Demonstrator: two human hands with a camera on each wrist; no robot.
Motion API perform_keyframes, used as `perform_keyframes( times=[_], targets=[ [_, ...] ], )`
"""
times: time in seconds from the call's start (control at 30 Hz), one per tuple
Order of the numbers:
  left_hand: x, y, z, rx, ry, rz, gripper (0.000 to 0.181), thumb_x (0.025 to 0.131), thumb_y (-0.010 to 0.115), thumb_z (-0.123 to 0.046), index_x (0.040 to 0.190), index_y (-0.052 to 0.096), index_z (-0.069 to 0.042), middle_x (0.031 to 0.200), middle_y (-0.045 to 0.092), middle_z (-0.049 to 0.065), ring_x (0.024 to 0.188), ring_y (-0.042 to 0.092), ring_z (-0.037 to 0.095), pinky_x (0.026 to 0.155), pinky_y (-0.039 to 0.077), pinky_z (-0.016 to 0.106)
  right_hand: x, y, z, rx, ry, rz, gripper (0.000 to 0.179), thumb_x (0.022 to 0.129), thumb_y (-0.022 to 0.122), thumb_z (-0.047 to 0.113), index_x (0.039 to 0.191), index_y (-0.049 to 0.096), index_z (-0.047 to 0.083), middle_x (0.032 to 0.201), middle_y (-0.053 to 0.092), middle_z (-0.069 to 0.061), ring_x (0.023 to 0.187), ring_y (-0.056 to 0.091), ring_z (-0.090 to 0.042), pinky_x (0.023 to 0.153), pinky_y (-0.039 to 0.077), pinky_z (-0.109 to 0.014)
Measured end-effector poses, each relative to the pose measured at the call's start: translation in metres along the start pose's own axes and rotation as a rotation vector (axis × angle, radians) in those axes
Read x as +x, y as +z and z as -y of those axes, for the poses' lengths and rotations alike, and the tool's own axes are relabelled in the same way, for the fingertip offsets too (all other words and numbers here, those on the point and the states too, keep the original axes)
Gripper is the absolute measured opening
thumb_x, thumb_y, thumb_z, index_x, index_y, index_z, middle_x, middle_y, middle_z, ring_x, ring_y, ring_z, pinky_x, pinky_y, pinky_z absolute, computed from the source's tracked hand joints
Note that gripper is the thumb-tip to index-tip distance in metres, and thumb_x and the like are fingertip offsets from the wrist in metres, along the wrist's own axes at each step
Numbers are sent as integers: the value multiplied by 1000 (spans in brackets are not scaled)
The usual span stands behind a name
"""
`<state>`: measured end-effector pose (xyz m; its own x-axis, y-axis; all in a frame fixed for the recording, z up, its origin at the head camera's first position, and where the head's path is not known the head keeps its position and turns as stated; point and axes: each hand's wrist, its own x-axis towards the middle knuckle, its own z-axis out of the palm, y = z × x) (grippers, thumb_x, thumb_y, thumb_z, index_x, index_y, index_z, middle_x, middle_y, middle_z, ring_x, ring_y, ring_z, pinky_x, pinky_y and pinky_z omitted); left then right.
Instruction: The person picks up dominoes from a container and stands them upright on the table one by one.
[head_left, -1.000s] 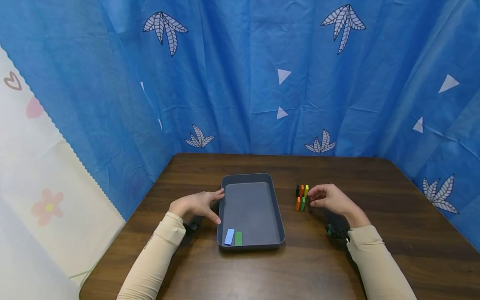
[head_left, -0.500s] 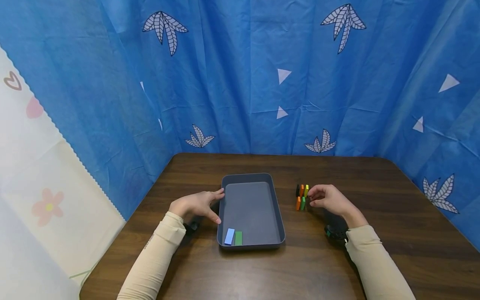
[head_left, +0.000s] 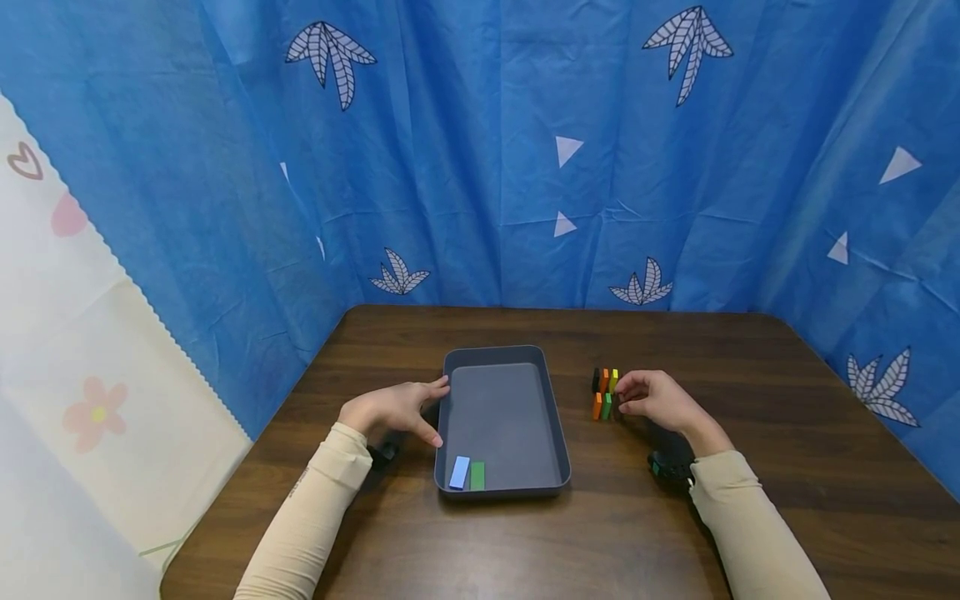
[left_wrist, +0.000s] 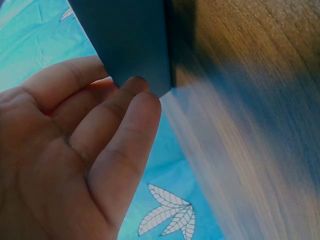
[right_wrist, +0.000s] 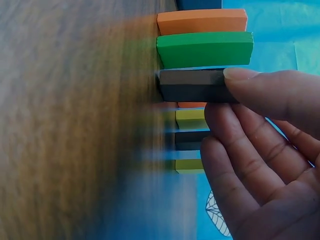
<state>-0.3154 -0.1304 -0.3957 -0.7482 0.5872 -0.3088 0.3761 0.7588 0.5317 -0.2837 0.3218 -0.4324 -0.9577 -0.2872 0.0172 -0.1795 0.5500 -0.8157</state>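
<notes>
My right hand [head_left: 666, 406] pinches the upper end of a black block [right_wrist: 192, 86] between thumb and fingers; the block stands upright on the table. Close beside it in the right wrist view stand a green block [right_wrist: 205, 50] and an orange block [right_wrist: 202, 21]. Behind them, in the head view, are upright black [head_left: 596, 380], orange [head_left: 604, 381] and yellow [head_left: 613, 381] blocks. My left hand [head_left: 393, 410] rests at the left side of a grey tray [head_left: 557, 425], thumb and fingers spread and touching its wall. A blue block [head_left: 460, 472] and a green block [head_left: 477, 476] lie flat in the tray's near left corner.
The brown wooden table [head_left: 510, 550] carries everything. A blue curtain [head_left: 465, 150] hangs behind its far edge and along the right, and a white cloth [head_left: 82, 400] hangs at the left. More yellow and dark blocks stand partly behind the right fingers in the right wrist view.
My right hand has shifted very slightly left, towards the standing blocks. The left hand, the tray and the blocks in it have stayed in place.
</notes>
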Motion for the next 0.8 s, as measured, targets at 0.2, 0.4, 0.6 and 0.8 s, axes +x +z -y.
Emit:
perform_keyframes(
  times=[0.2,0.4,0.6,0.8],
  targets=[
    [-1,-1,0,8,17,8,102,79,85,-36,157,29,-4,169,15,8,153,24,31,122,27,51,0,2,-2,4,0,-2,22,90,62,-12,111,62,-7,105,66,-20,92,66,-23,78,60,-28],
    [-1,-1,-1,5,27,11,102,79,85,-36,157,28,-2,169,14,10,152,26,30,122,28,48,0,2,-3,0,-10,-10,21,90,61,-11,110,61,-7,105,66,-21,93,66,-26,76,59,-27],
    [0,-2,0,40,21,11,102,79,84,-40,157,28,-4,169,15,8,153,24,31,122,27,51,0,1,-1,-7,-17,-11,21,89,62,-11,109,61,-6,103,66,-20,92,65,-26,75,59,-27],
    [1,-2,2,47,30,11,102,80,84,-40,157,28,-4,169,15,9,153,24,31,122,27,51,1,2,-1,-18,-11,-12,21,89,63,-11,109,61,-5,102,65,-18,92,64,-25,75,58,-26]
  ],
)
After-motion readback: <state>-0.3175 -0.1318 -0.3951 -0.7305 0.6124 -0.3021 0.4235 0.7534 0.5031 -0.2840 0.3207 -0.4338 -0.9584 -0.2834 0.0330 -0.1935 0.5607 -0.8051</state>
